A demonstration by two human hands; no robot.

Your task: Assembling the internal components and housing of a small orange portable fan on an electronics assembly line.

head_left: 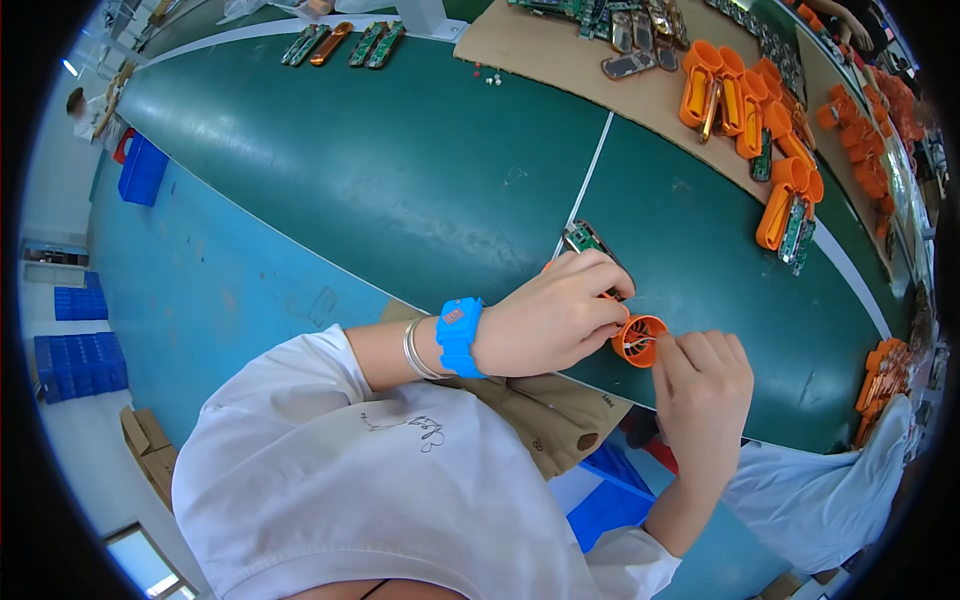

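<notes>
My left hand [560, 312], with a blue strap and silver bangles at its wrist, is closed round an orange plastic housing [628, 362]. The housing's round cup end faces up toward me, and thin pale wires [640, 343] show inside it. A green circuit board [584, 238] sticks out beyond my left fingers; whether it is fixed to the housing is hidden. At the cup's right rim, the fingertips of my right hand [704, 385] pinch the wires' ends.
The green worktable [400, 150] bears several boards [376, 46] at the back left. On brown cardboard [560, 60] at the back right lie several orange housings [740, 100] and boards. Blue crates [143, 170] stand on the floor at left. White cloth [830, 500] hangs at the right.
</notes>
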